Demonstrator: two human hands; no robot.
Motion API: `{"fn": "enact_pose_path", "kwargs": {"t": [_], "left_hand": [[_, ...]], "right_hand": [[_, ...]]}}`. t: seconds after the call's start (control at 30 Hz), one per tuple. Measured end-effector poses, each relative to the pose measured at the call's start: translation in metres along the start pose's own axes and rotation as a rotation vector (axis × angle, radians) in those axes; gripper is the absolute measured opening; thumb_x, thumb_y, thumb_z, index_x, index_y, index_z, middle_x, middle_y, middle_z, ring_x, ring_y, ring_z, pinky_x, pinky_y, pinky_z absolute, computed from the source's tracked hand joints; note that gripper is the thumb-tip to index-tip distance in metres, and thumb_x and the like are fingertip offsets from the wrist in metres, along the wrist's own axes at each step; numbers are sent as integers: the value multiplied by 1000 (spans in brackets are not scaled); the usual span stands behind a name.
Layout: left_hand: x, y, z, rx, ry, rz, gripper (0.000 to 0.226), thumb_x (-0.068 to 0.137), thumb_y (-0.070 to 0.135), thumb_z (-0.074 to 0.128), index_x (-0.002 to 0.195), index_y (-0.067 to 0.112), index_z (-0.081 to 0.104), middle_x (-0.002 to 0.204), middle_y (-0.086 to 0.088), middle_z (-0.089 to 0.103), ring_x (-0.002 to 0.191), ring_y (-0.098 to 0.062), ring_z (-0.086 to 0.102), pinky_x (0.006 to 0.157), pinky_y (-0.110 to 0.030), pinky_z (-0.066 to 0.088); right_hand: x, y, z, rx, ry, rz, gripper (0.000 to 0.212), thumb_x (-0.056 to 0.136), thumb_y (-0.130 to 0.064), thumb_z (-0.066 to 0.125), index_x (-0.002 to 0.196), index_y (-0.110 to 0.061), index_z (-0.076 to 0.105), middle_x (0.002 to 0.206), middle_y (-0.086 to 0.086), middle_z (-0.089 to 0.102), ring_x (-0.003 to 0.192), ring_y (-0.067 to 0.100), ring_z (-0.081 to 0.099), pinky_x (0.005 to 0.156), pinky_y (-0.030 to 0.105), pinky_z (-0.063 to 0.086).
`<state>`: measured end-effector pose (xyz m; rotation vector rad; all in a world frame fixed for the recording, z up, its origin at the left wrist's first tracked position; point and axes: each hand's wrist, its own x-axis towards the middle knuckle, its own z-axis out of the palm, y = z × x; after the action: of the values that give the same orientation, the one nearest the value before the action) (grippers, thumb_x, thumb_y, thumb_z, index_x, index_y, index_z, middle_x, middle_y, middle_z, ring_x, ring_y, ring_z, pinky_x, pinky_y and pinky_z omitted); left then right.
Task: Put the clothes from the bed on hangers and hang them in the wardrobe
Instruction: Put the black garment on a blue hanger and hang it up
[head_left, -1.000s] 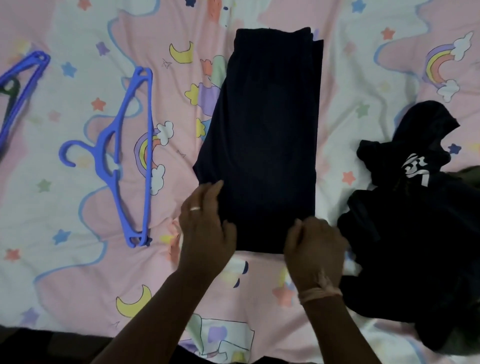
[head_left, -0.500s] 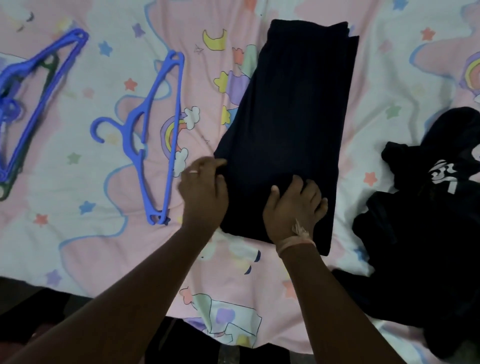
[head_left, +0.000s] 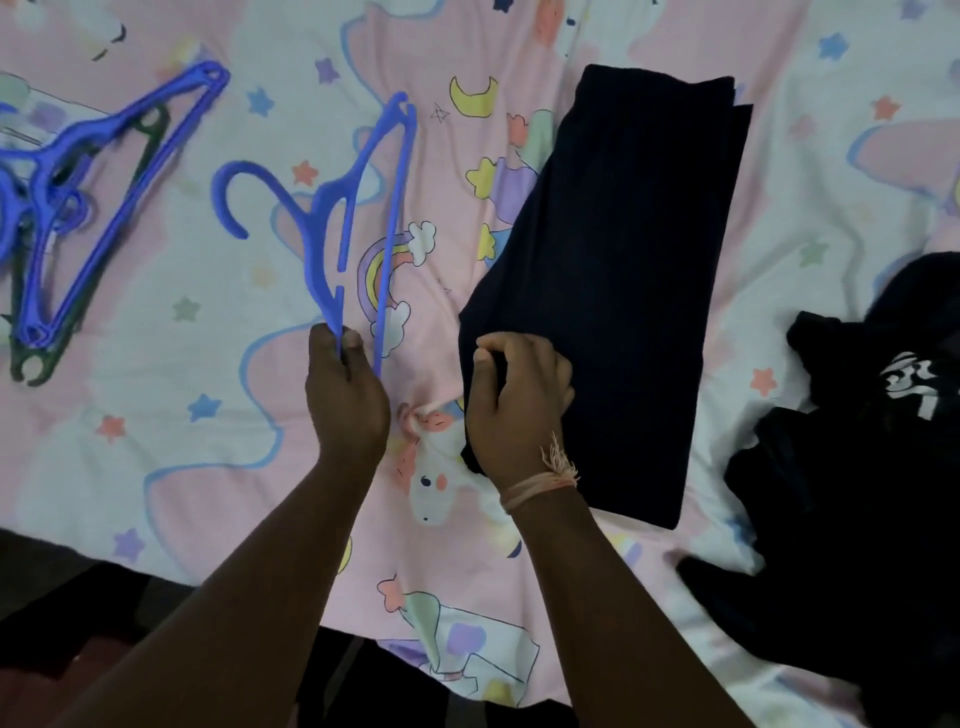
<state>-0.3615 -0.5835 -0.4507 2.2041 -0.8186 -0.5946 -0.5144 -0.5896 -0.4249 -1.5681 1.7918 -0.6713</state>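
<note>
Folded navy garment (head_left: 613, 291): long flat rectangle, faintly ribbed, lying mid-bed with its near end close to the bed's (head_left: 156, 415) near edge. One blue hanger (head_left: 358, 218) lies left of it; a pile of hangers (head_left: 67, 208), number indeterminate, sits toward the left edge. One crumpled black garment (head_left: 857, 493) with white print occupies the right. Left hand (head_left: 345, 395) pinches the hanger's near end. Right hand (head_left: 514, 400), fingers curled, grips the navy garment's near left corner.

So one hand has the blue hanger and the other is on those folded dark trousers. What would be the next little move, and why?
Probably bring the blue hanger across to the folded dark garment and feed its near end over the bar. The left hand grips the hanger's end, and the right hand pinches the garment's near corner.
</note>
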Motion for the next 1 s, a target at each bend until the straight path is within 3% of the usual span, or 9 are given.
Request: {"fn": "enact_pose_path", "kwargs": {"t": [0.07, 0.17, 0.27, 0.37, 0.43, 0.57, 0.73, 0.83, 1.0], "left_hand": [[-22, 7, -12, -103, -52, 145, 32, 112, 25, 33, 94, 6, 50, 80, 5, 53, 75, -6, 50, 69, -19, 40], [-46, 12, -20, -141, -222, 235, 36, 113, 22, 33, 85, 6, 50, 76, -2, 54, 72, -8, 50, 64, -17, 40], [-55, 12, -15, -182, -495, 226, 39, 110, 28, 34, 78, 11, 49, 66, -4, 49, 61, -14, 45, 58, -25, 39], [-57, 11, -8, -225, -758, 144, 41, 110, 28, 37, 69, 26, 44, 57, 6, 42, 53, -6, 36, 53, -22, 33], [-55, 11, 0, -167, -913, 161, 44, 112, 21, 38, 68, 21, 41, 56, 9, 40, 54, -4, 35, 55, -21, 32], [-49, 11, 23, 58, -1141, 197, 42, 110, 30, 41, 70, 17, 44, 63, 4, 41, 61, -9, 39, 63, -33, 36], [-42, 19, 33, 249, -1187, 355, 47, 103, 53, 38, 74, 18, 49, 61, 5, 45, 58, -11, 42, 64, -44, 44], [-43, 38, 35, 196, -1353, 266, 51, 105, 48, 42, 69, 12, 43, 60, 4, 36, 57, -12, 34, 61, -35, 36], [-41, 50, 29, 74, -1519, 39, 44, 110, 33, 42, 72, 11, 47, 56, 3, 32, 49, -9, 27, 50, -20, 30]], "right_hand": [[-2, -3, -9, 25, 53, -55, 17, 98, -24, 54, 113, -25, 63, 117, -5, 58, 111, 15, 45, 93, 39, 42], [-3, -5, -23, 77, 118, -133, 28, 97, -17, 58, 125, -16, 59, 123, 2, 56, 112, 20, 48, 95, 43, 44], [-6, -1, -37, 90, 271, -104, 46, 92, -12, 63, 136, -6, 51, 130, 13, 46, 119, 28, 46, 100, 44, 41], [-14, 15, -47, -24, 372, -13, 57, 89, -13, 67, 141, -4, 47, 132, 17, 41, 118, 32, 44, 101, 42, 37], [-20, 34, -51, -98, 331, 27, 48, 89, -15, 66, 135, -9, 53, 127, 15, 46, 112, 32, 47, 97, 41, 39], [-46, 74, -49, -253, 92, -13, 6, 87, -11, 63, 91, -16, 66, 87, 4, 63, 81, 29, 58, 72, 45, 48], [-82, 86, -37, -447, -75, 43, 23, 74, -19, 79, 93, -22, 67, 88, 0, 61, 85, 30, 56, 74, 39, 39], [-82, 80, -42, -448, -39, -1, 27, 76, -25, 81, 98, -21, 67, 92, 1, 60, 88, 30, 57, 76, 41, 40], [-76, 68, -73, -526, -101, -38, 26, 93, -48, 55, 82, -24, 62, 79, -2, 59, 77, 25, 56, 70, 37, 39]]}}
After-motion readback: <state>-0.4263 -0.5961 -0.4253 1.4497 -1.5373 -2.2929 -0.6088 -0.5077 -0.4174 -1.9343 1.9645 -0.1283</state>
